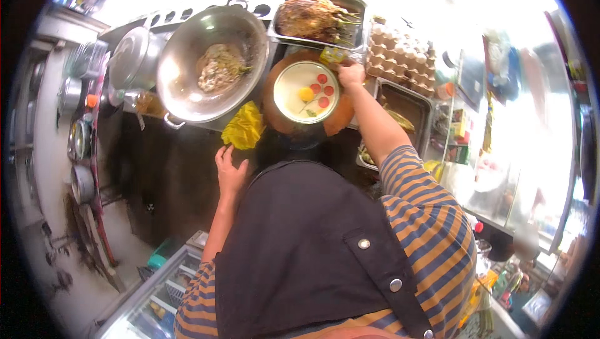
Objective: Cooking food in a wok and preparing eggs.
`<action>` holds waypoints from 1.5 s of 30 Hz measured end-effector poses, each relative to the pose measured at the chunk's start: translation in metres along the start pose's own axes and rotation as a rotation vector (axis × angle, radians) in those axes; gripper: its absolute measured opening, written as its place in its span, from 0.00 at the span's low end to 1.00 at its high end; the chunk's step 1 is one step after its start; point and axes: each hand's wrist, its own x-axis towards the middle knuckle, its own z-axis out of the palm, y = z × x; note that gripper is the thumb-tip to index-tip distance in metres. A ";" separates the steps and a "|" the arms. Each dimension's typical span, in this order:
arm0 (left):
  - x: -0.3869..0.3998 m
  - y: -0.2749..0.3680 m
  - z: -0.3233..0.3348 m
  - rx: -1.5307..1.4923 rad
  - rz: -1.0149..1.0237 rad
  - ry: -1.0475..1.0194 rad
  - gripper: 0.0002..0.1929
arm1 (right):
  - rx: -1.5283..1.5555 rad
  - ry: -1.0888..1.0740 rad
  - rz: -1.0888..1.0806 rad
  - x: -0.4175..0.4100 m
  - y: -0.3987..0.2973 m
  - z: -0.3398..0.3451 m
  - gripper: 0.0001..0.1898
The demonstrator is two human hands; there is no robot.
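My right hand (351, 75) is closed around a small yellow sachet (333, 54) at the upper right rim of a white dish with a painted flower design (291, 89). Under the dish lies a round brown board or base (270, 116). My left hand (230, 172) is low and to the left, its fingers apart. Its fingertips are at the lower edge of a crumpled yellow cloth or plastic (243, 125); whether they touch it is unclear. A large metal wok (183, 69) with a flat, pale, stemmed food portion (222, 68) stands left of the dish.
Behind the dish, a metal tray (318, 44) holds browned food with green stems (311, 15). Egg cartons (398, 64) with several eggs are to the right, above another metal tray (424, 118). A lidded pot (129, 57) is left of the wok. A glass-topped case (140, 301) stands behind me.
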 end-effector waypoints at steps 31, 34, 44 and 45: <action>0.076 -0.216 0.033 0.169 -0.483 -0.644 0.21 | -0.590 0.058 -0.708 -0.184 -0.105 -0.046 0.16; 0.064 -0.231 0.048 0.233 -0.344 -0.638 0.20 | -0.553 0.052 -0.691 -0.184 -0.118 -0.037 0.13; 0.058 -0.227 0.045 0.352 -0.214 -0.870 0.24 | -0.483 0.026 -0.748 -0.179 -0.118 -0.020 0.10; 0.061 -0.225 0.042 0.448 -0.106 -0.984 0.28 | -0.526 0.020 -0.728 -0.175 -0.115 -0.022 0.10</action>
